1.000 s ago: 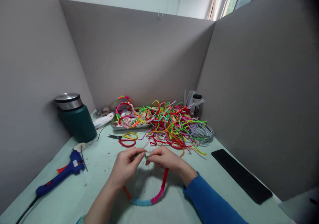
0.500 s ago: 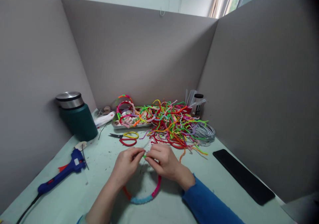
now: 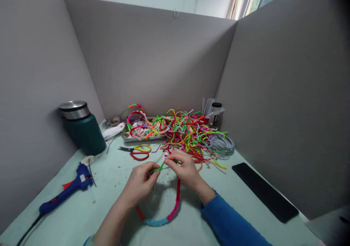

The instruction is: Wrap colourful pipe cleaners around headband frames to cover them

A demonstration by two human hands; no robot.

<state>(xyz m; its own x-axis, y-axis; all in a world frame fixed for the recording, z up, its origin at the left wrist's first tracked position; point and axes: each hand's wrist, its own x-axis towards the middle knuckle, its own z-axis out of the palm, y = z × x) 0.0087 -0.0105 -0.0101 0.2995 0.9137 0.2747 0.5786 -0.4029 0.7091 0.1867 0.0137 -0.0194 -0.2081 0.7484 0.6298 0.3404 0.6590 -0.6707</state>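
Note:
My left hand (image 3: 142, 180) pinches a green pipe cleaner (image 3: 158, 169) at the top of a ring-shaped band. My right hand (image 3: 183, 167) is closed on the same green strand, a little to the right and higher. The band (image 3: 156, 222) hangs below both hands over the table, wrapped in orange, light blue, pink and red fuzzy lengths. Its left side is partly hidden behind my left hand and wrist. Between the two hands, a short piece of the green strand shows.
Scissors (image 3: 140, 152) lie beyond my hands, before a metal tray (image 3: 144, 139) and a heap of pipe cleaners (image 3: 188, 129). Coiled wire (image 3: 223, 147) and a black slab (image 3: 264, 192) are right. A blue glue gun (image 3: 67, 191) and green flask (image 3: 83, 133) stand left.
My right hand has moved up and to the right, away from the left hand. More of the green pipe cleaner and of the band's red right side now shows.

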